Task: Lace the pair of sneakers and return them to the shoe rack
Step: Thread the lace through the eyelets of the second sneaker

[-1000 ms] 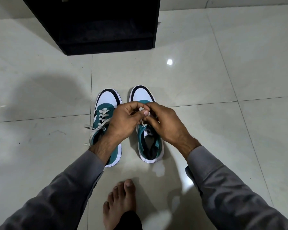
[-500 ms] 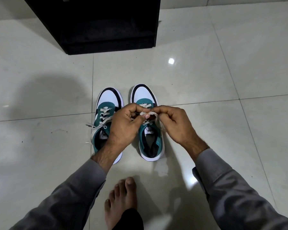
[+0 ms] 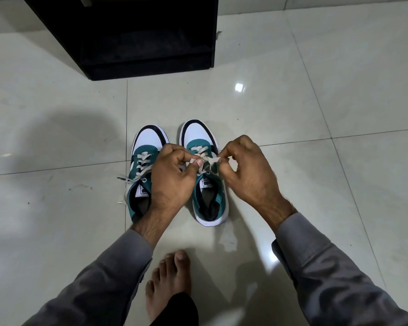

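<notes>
Sneakers sit side by side on floor tiles [image 3: 292, 102], right sneaker [image 3: 204, 175] w/ lace [image 3: 211, 160] pinched by left hand [image 3: 172, 175] & right hand [image 3: 247, 170]. Pull both ends evenly, snug, before the left sneaker [image 3: 143, 170].

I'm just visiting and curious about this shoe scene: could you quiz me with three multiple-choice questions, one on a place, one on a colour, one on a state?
1. Where do the sneakers stand?
A on the rack
B on the floor
C on a chair

2. What colour are the toe caps?
A white
B red
C yellow

3. What are the hands doing?
A resting idle
B holding a brush
C pinching a lace

B: both sneakers sit on the tiled floor before the black shoe rack.
A: white toes.
C: left hand and right hand pinch the right sneaker's lace.
</notes>
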